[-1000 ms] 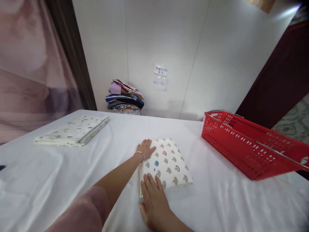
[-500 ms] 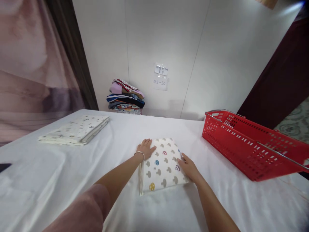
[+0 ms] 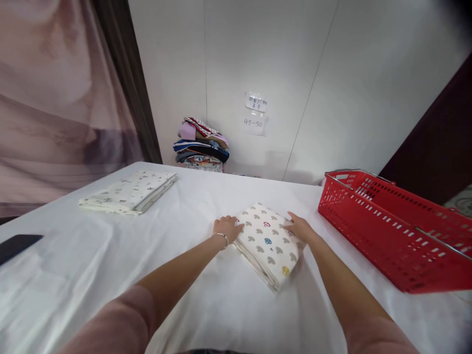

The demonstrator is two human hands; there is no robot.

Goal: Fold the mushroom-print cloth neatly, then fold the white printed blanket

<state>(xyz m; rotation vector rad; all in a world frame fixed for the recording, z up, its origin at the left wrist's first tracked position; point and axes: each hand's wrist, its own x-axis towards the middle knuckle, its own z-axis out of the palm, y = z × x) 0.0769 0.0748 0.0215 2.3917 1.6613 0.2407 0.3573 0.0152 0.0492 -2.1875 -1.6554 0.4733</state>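
Observation:
A folded white cloth printed with grey and coloured mushroom shapes [image 3: 267, 242] lies on the white-covered table [image 3: 184, 275], turned at an angle. My left hand [image 3: 227, 228], with a thin bracelet at the wrist, rests on the cloth's left corner, fingers stretched out. At the cloth's right corner my right hand [image 3: 300, 228] lies against it with fingers extended. Neither hand lifts the cloth off the table.
A red plastic basket [image 3: 391, 231] with a metal handle stands at the right. Another folded patterned cloth [image 3: 131, 191] lies at the far left. A dark phone [image 3: 16, 244] sits at the left edge. A stack of folded clothes [image 3: 202, 145] stands by the wall.
The folded cloth has been turned from square-on to diagonal. My right hand moved from its near edge to its right corner. My left hand stayed at the left side.

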